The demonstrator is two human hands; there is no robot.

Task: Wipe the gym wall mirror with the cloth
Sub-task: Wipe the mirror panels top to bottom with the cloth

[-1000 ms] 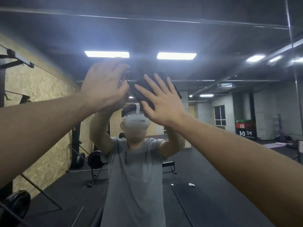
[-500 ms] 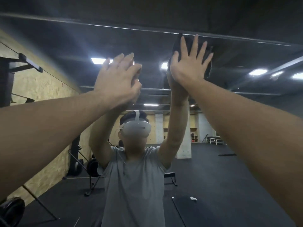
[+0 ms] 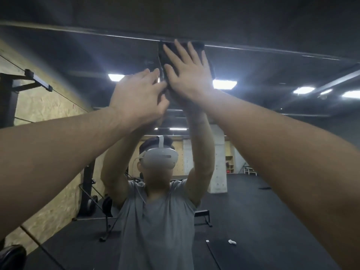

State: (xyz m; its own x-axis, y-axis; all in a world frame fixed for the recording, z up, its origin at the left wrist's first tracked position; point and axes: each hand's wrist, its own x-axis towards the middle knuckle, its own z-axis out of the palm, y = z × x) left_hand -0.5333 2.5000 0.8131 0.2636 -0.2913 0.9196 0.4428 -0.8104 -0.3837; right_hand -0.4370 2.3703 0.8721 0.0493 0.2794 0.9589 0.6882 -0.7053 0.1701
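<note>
While the right hand point(image 3: 190, 75) is pressing the dark cloth point(image 3: 195, 46) flat against the wall mirror point(image 3: 272, 133) with fingers spread, right up at its top edge, the left hand point(image 3: 139, 98) is hovering loosely curled beside it, holding nothing. Cloth looks soft and light, so palm pressure is probably doing the work. Glass is reflecting black gym flooring point(image 3: 263, 221) and ceiling lights point(image 3: 224, 84).

The right hand point(image 3: 190, 78) presses a dark cloth point(image 3: 165, 55) flat against the mirror point(image 3: 272, 133), left hand point(image 3: 136, 100) beside it.
</note>
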